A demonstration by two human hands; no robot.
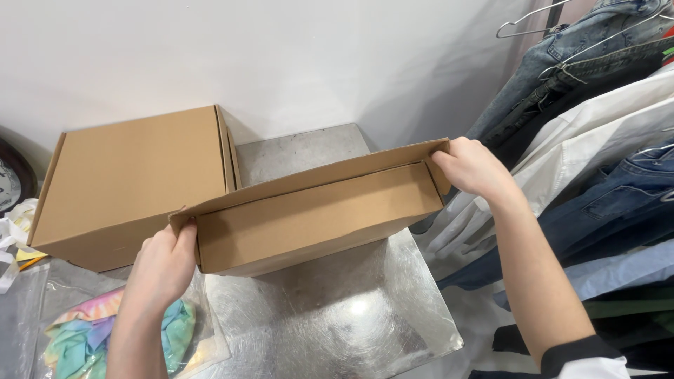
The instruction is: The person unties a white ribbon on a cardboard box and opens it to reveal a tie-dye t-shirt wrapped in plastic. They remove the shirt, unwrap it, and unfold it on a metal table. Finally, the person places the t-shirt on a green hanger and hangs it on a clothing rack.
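Note:
An open brown cardboard box is tilted on its side above a shiny metal table, its inside facing me. My left hand grips the box's left end, thumb over the edge. My right hand holds the box's right end, fingers curled around the flap corner. A second, closed cardboard box lies flat at the left against the white wall, just behind the held one.
A clear bag with a pastel tie-dye garment lies at the lower left. Hanging jeans and white shirts on wire hangers crowd the right side. Paper scraps sit at the far left edge.

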